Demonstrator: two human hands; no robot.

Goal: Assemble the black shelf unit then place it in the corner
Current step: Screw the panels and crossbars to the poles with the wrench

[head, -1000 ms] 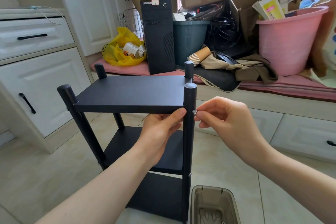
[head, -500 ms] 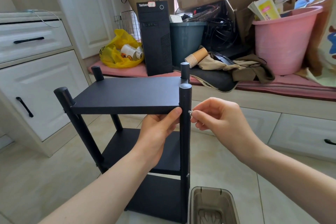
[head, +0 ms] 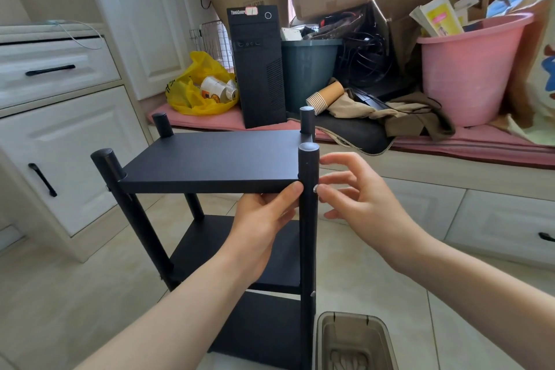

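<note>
Gripping the front edge of the top board of the matte black three-tier shelf unit (head: 210, 165), my left hand (head: 264, 219) sits right beside the front right round black post (head: 308, 234), thumb lying along the edge and fingers curled underneath. My right hand (head: 360, 204) hangs on the other side of that post, fingers loosely spread and holding nothing. One fingertip is just at the small silver screw head (head: 315, 189) that sticks out of the post level with the top board, and I cannot tell whether it touches.

The unit stands upright on the pale beige tiled floor (head: 75, 294) right in front of me, its four round-capped posts rising a little above the top board, with two more boards below. A translucent brown plastic box (head: 354, 339) sits on the floor just beside the foot of the front right post. To my left is a white cabinet with black handles (head: 60, 129). Behind the unit, along a pink mat (head: 450, 147), are a black computer tower (head: 258, 69), a yellow plastic bag (head: 195, 90), a dark green bin (head: 309, 69), a stack of brown paper cups (head: 326, 97) lying on its side and a pink plastic bucket (head: 468, 69)
</note>
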